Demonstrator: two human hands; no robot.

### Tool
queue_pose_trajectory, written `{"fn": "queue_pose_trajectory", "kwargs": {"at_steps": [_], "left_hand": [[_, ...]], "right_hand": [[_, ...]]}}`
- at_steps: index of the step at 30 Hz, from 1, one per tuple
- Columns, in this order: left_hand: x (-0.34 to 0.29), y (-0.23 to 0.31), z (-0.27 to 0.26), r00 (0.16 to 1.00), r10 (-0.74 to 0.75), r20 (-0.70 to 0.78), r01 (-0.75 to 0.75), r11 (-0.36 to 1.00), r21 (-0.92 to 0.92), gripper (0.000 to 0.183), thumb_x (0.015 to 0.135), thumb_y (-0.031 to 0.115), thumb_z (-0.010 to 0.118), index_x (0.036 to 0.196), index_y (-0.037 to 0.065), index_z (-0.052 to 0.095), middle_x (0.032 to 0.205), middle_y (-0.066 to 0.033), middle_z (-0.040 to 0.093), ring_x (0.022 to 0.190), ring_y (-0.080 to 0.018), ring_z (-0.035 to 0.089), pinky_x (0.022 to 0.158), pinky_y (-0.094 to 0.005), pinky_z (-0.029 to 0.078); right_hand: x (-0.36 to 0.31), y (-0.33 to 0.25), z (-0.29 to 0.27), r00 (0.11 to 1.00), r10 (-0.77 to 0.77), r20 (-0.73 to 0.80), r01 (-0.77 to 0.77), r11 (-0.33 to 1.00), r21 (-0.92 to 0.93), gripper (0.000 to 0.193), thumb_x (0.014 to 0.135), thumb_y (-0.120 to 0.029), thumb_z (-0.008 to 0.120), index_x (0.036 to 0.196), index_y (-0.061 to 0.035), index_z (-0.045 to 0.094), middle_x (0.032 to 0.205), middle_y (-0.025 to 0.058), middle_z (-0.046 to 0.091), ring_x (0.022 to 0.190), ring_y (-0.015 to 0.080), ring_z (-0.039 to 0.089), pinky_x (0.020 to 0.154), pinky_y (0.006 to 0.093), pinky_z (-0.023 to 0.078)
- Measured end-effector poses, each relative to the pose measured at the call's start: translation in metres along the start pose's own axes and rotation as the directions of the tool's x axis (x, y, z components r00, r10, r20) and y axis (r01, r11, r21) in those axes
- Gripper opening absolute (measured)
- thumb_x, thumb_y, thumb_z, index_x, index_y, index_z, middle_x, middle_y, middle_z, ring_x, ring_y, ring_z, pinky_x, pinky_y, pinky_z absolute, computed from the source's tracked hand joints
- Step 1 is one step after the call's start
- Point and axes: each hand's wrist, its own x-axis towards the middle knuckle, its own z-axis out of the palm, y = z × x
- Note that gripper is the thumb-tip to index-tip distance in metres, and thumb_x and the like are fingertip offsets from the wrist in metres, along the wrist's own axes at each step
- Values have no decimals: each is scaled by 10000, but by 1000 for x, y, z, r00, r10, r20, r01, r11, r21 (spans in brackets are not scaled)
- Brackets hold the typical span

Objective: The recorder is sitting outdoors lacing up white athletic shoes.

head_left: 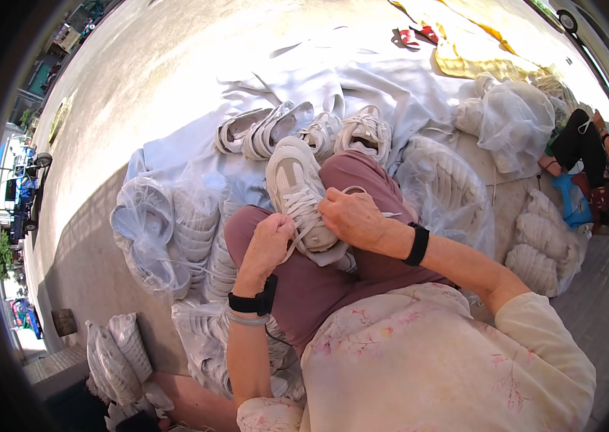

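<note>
One sneaker (292,175), between both grips (356,218), laces (303,205) pinched

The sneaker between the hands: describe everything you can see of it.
The sneaker is off-white with grey-beige panels and what looks like mesh at the toe. Its pale, flat-looking laces criss-cross the front. It lies between the bent knees, toe pointing away from the person, laced side facing up. The left hand and right hand both grip the laces. Its underside is hidden.
</note>
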Motion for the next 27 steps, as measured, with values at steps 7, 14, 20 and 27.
{"fn": "queue_pose_trajectory", "kwargs": {"at_steps": [7,14,20,27], "left_hand": [[-15,-3,1,985,11,-170,-5,999,35,108,880,127,558,862,21,571,667,18,505,477,-46,437,420,-217,364],[-10,-29,21,755,595,-276,-364,730,578,118,860,90,576,954,20,588,795,-127,621,666,-270,622,595,-347,489],[-16,-10,31,819,493,-293,-220,742,633,110,861,83,569,954,29,589,891,-165,618,781,-366,607,663,-419,489],[-3,-28,21,654,688,-315,-456,691,561,77,872,67,549,927,23,578,779,-115,608,648,-264,610,541,-351,475]], "right_hand": [[9,-4,-1,992,-112,59,119,984,-134,99,722,-103,626,791,-44,589,823,103,558,693,245,621,580,348,490],[21,-4,-11,934,-300,195,351,875,-335,182,696,-126,652,835,-19,608,838,122,576,713,244,644,542,328,484],[25,-8,-23,973,-152,172,186,961,-205,134,752,-137,637,816,-34,581,831,98,545,719,274,631,606,381,496],[4,3,-10,997,34,71,-39,996,74,157,822,-190,610,842,-38,575,831,104,538,754,316,608,649,413,506]]}}
